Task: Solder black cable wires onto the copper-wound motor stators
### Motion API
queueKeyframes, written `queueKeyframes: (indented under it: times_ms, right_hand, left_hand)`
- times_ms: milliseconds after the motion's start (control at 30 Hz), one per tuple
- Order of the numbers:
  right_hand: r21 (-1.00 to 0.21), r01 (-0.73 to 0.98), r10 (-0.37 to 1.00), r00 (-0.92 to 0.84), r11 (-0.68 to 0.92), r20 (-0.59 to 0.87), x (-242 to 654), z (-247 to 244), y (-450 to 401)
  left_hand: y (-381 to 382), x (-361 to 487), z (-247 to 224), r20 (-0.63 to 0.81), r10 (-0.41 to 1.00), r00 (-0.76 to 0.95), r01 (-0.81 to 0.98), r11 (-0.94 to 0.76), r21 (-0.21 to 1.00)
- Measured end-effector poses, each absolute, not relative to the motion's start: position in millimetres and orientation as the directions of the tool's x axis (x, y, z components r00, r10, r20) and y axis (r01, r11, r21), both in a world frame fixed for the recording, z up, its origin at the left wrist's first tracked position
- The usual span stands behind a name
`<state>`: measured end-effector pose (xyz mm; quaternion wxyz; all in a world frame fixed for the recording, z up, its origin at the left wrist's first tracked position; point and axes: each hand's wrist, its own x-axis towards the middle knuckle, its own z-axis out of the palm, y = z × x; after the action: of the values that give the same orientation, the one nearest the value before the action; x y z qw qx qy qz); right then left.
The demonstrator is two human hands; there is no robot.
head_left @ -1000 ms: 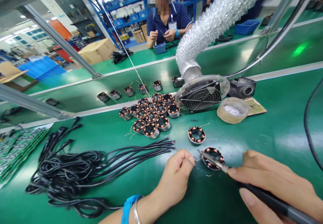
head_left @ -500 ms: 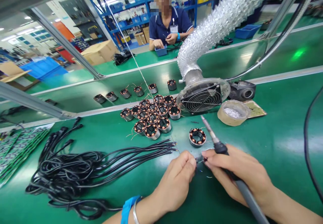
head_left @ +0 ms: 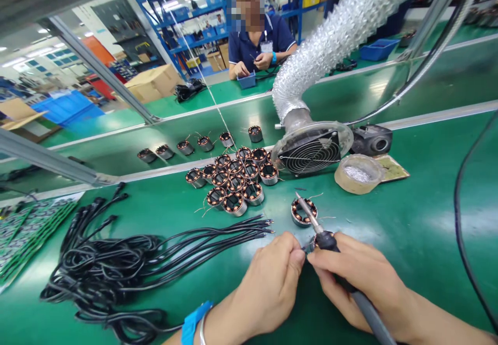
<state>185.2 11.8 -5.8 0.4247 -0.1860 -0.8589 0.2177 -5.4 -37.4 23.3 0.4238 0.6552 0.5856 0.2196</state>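
My right hand point(head_left: 361, 277) is wrapped round a soldering iron point(head_left: 358, 295), whose metal tip points up and left over a copper-wound motor stator point(head_left: 299, 219). Its thumb and fingertips meet close to my left hand point(head_left: 272, 277), which is closed in a pinch. Between the two hands a small dark part point(head_left: 308, 245) shows, mostly covered by fingers. What my left fingers grip is hidden. Left of them lie the bare ends of several black cables point(head_left: 233, 231), and behind stands a cluster of stators point(head_left: 234, 202).
A fume extractor fan point(head_left: 311, 154) with a silver duct point(head_left: 299, 75) stands behind. Beside it are a round tub point(head_left: 358, 176) and a black iron holder point(head_left: 373, 140). Green circuit boards point(head_left: 35, 231) lie far left. A co-worker point(head_left: 259, 44) sits across the bench.
The soldering iron and my right hand have moved left and slightly down, so the tip now crosses the single stator. My two hands are closer together.
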Motion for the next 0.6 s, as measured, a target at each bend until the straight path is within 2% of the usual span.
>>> queueKeyframes:
  times_ms: [100, 200, 333, 433, 600]
  right_hand:
    - [-0.488, 0.163, 0.483, -0.583, 0.857, 0.654, 183, -8, 10]
    - [-0.405, 0.228, 0.459, -0.569, 0.885, 0.683, 183, -7, 8]
    - [-0.405, 0.258, 0.48, -0.507, 0.877, 0.716, 181, -6, 4]
    - [-0.48, 0.223, 0.524, -0.476, 0.849, 0.706, 178, -8, 3]
    - [-0.55, 0.194, 0.571, -0.454, 0.812, 0.684, 175, -6, 6]
  left_hand:
    - [-35, -6, 19, -0.25, 0.945, 0.211, 0.449, 0.133, 0.883]
    - [-32, -4, 13, -0.341, 0.914, 0.221, 0.241, 0.288, 0.927]
    - [-29, 4, 7, -0.505, 0.821, 0.267, -0.035, 0.532, 0.846]
    - [-31, 11, 5, -0.515, 0.823, 0.239, -0.116, 0.551, 0.826]
    - [-33, 14, 1, -0.454, 0.872, 0.182, -0.117, 0.478, 0.871]
